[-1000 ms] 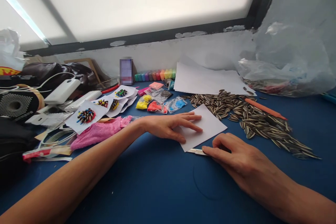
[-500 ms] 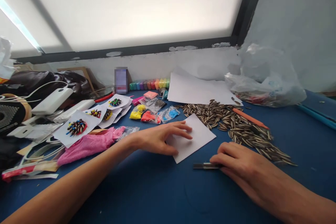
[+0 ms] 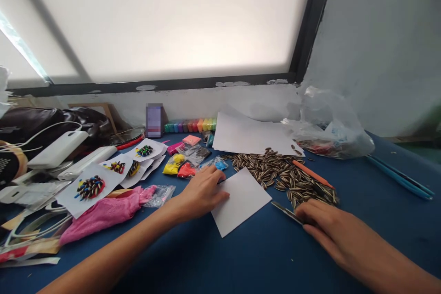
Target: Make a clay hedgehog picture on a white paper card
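A square sheet of white paper [image 3: 241,202] lies on the blue tabletop between my hands. My left hand [image 3: 203,190] rests at its left edge, fingers bent together, with a small dark piece [image 3: 221,181] showing at the fingertips; its kind is unclear. My right hand [image 3: 327,223] grips a slim dark and silver pen [image 3: 286,212], its far end pointing toward the paper's right corner. Just behind the right hand spreads a pile of striped sunflower seeds [image 3: 285,174], with an orange stick-like tool [image 3: 313,174] lying on it.
Small bags of coloured clay [image 3: 186,170] lie behind my left hand. Left are paper pieces with seed-and-clay shapes [image 3: 90,187], a pink cloth [image 3: 106,216] and white chargers [image 3: 58,149]. At the back stand a phone [image 3: 154,120], white sheets [image 3: 248,135] and a plastic bag [image 3: 337,133].
My left hand has drawn back to the paper's left edge, and a dark piece now shows in its fingers. The pen in my right hand has turned, its end looking thinner. The view has shifted.
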`<state>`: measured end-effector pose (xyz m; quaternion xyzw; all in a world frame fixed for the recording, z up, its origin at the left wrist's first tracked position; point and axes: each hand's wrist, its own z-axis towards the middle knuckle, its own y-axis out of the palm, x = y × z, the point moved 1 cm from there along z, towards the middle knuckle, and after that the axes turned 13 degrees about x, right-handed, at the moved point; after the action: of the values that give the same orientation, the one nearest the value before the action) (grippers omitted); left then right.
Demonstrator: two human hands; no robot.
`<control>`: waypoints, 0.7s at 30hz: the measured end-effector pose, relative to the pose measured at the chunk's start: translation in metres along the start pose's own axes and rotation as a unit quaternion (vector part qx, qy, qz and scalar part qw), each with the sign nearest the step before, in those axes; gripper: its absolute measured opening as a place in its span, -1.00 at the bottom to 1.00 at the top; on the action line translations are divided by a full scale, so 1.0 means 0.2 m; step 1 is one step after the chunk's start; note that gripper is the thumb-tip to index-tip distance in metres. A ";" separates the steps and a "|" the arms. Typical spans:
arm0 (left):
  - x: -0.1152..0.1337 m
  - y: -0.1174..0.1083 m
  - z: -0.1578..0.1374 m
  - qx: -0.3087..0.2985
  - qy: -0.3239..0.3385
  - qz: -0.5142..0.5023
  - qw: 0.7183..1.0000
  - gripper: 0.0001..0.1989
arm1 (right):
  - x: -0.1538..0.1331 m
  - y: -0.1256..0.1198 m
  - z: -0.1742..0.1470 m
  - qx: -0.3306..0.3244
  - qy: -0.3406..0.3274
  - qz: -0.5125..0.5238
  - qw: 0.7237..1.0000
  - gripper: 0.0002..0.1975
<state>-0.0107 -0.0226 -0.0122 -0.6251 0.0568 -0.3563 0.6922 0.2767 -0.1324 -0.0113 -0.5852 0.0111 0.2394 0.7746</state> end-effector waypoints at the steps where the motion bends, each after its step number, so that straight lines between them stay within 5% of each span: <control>1: 0.01 -0.01 0.01 -0.009 -0.008 -0.002 1.000 -0.74 | 0.01 0.00 0.00 -0.007 0.012 -0.006 1.000 -0.86; 7: 0.05 -0.05 0.07 -0.054 -0.046 -0.020 0.997 -0.77 | 0.04 0.04 -0.02 -0.012 0.053 -0.033 0.998 -0.87; 17: 0.09 -0.05 0.08 -0.043 -0.068 -0.039 0.996 -0.89 | 0.01 0.04 0.00 -0.003 0.063 -0.036 0.997 -0.89; 21: 0.04 -0.04 0.11 -0.051 -0.098 -0.232 0.967 -0.84 | -0.01 0.05 0.02 0.017 0.060 -0.016 0.998 -0.87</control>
<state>0.0030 -0.0087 0.0024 -0.6877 -0.1392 -0.4406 0.5600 0.2702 -0.1273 -0.0190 -0.5855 0.0523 0.1916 0.7859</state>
